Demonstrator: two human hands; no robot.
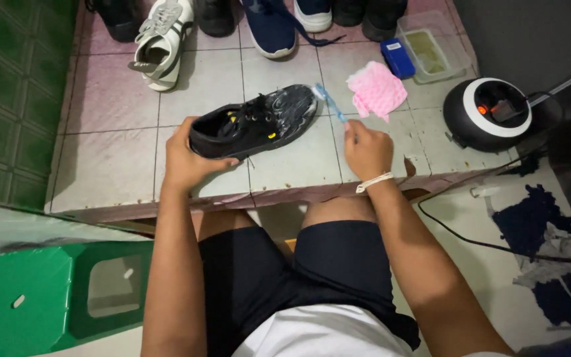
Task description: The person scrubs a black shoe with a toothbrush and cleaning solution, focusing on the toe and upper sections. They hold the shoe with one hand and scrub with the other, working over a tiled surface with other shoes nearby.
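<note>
Tiled ledge (285,172): L hand (183,155) grips black shoe (256,122), R hand (367,151) w/ toothbrush (330,104) at toe.

Tiled ledge (114,178), black shoe (252,122), pink cloth (377,89), clear tray (454,63), row of shoes (160,39)

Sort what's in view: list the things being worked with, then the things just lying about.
In use:
left hand holding the soapy black shoe
right hand holding the blue toothbrush

Lying about:
pink cloth
white sneaker
navy shoe
clear plastic tub
green stool
</note>
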